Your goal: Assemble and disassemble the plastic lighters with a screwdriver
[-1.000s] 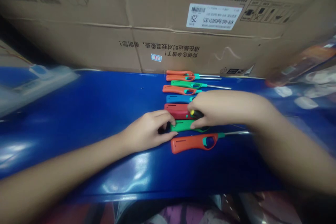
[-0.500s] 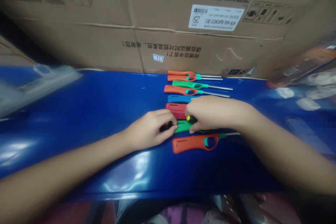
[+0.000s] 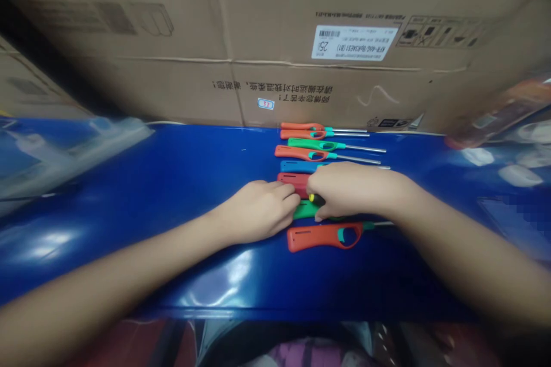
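Note:
Several long-nosed gas lighters lie in a column on the blue table. My left hand is closed at the butt end of a green lighter, with fingertips also against a red lighter. My right hand is curled over the front parts of these two, hiding their nozzles. A black stick-like object with a yellow end pokes out of its grip; the rest of it is hidden. Nearest me is an orange lighter. Beyond my hands is a blue lighter.
Farther back lie another green lighter and several orange ones. A large cardboard box stands along the table's back. At left is a blurred clear plastic item; white lumps and an orange-tinted package are at right.
My left fingers have closed up and shifted slightly towards the red lighter; the dark gap under them no longer shows. My right hand keeps its place over the lighters. The whole view has shifted slightly.

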`<state>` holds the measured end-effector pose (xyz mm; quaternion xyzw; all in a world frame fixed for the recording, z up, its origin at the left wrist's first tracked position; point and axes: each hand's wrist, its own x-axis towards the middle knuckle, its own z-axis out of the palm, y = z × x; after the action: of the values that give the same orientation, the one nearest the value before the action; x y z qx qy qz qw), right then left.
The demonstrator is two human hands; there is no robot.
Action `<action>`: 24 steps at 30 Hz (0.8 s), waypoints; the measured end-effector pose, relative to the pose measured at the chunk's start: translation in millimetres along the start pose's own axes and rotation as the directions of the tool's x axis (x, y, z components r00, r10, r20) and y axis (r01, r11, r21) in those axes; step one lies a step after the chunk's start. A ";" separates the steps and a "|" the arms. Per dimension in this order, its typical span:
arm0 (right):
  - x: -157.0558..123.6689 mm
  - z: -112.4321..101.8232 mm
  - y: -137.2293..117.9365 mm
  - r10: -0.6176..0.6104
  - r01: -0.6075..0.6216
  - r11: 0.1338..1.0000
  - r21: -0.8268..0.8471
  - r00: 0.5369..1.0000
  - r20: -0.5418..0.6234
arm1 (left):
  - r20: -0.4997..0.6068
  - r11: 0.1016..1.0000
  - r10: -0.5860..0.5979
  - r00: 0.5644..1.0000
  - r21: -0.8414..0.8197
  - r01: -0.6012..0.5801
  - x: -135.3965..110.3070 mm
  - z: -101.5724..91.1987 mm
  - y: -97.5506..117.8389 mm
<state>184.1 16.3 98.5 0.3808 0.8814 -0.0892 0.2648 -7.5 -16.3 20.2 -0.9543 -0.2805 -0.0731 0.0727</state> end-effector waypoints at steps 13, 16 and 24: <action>-0.2 1.5 1.6 -0.010 0.010 1.000 0.028 1.000 -0.005 | -0.127 0.868 -0.489 0.863 -0.170 0.467 -10.2 2.9 -69.0; -0.9 1.3 2.4 -0.030 0.030 0.999 0.031 0.999 -0.012 | -0.084 0.757 -0.643 0.761 -0.220 0.615 -21.4 14.9 -102.5; -0.6 1.6 3.3 -0.010 0.009 0.998 0.067 1.000 0.008 | -0.077 0.669 -0.725 0.685 -0.317 0.673 -27.2 26.7 -119.4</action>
<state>187.4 17.6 97.6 0.3849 0.8786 -0.1218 0.2552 -92.7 73.5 0.8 -0.7612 -0.6050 -0.2255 -0.0609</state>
